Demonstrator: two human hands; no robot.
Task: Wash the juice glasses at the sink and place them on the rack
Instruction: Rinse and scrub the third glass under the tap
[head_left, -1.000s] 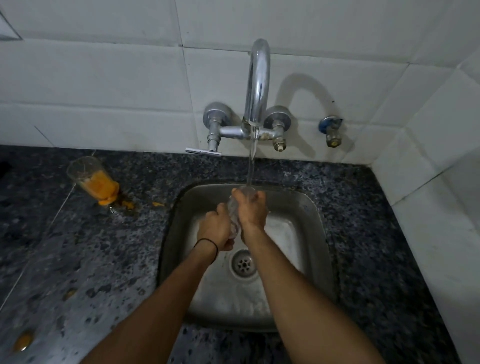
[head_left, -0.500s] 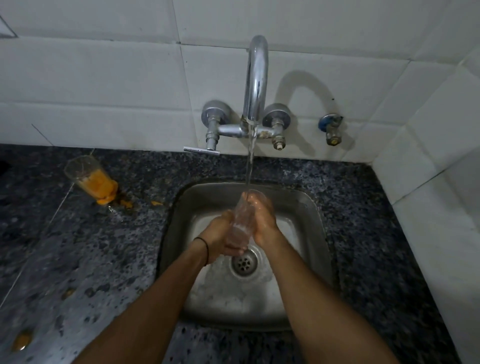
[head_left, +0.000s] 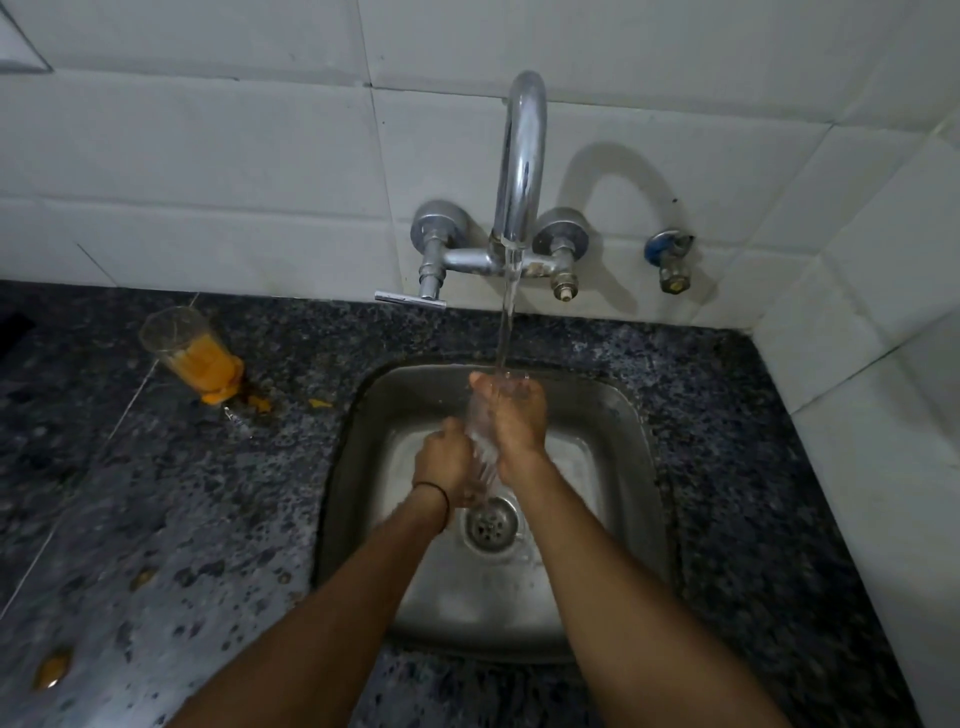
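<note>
I'm holding the glass (head_left: 484, 434) under the running tap (head_left: 524, 156), fingers of my left hand (head_left: 445, 464) and right hand (head_left: 521, 421) wrapping it.

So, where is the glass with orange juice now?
Head view: the juice glass sits on the dark counter, left of the sink, near the tiled wall.

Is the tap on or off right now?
On: water streams from the tap down into the glass held over the sink.
</note>
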